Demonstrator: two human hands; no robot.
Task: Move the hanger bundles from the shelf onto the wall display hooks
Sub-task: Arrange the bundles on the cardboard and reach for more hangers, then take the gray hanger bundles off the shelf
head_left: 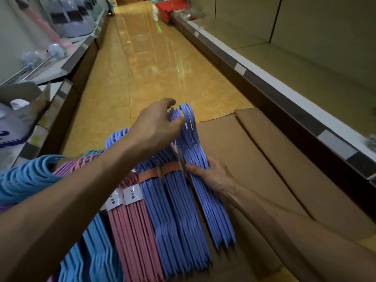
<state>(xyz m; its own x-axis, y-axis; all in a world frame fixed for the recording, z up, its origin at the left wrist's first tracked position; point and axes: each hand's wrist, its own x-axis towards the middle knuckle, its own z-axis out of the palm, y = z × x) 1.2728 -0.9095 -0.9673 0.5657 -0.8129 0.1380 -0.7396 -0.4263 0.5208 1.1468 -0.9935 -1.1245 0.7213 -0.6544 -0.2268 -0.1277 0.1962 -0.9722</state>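
Both hands worked one periwinkle hanger bundle (203,184), the rightmost of a row of banded bundles lying on flattened cardboard (264,159) in the aisle. Right hand (211,176) gripped its mid-section, thumb on top and fingers curled underneath, probably to steady it and split it from the neighbouring periwinkle bundle (175,200). Left hand (156,127) pinched the hook ends with curled fingers, likely gathering them so they would slide onto a peg together. Pink bundles (130,220) and light blue bundles (24,180) lay alongside, untouched. No wall display hooks in view; bare shelf (305,64) on the right.

"大万" on white labels (133,194)
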